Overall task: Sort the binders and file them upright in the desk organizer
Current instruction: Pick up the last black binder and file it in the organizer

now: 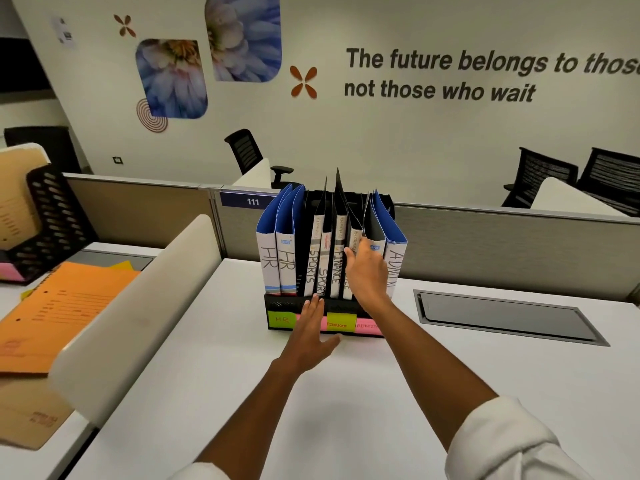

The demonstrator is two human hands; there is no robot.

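A black desk organizer [280, 304] stands on the white desk against the partition. Several binders stand upright in it: two blue HR binders [277, 251] at the left, two SPORTS binders [317, 258], FINANCE binders [338, 251] and blue ADMIN binders [394, 258] at the right. Sticky labels on its front read HR [282, 319], FINANCE [341, 322] and ADMIN [367, 325]. My left hand [311, 332] lies flat against the organizer's front with straight fingers. My right hand [367, 271] reaches among the binders between FINANCE and ADMIN; its fingertips are hidden behind a spine.
A white curved divider [138, 306] runs along the left of the desk. Beyond it lie orange folders [65, 306] and a black mesh tray [48, 216]. A recessed grey cable hatch [505, 317] sits in the desk at the right. Black office chairs stand behind the partition.
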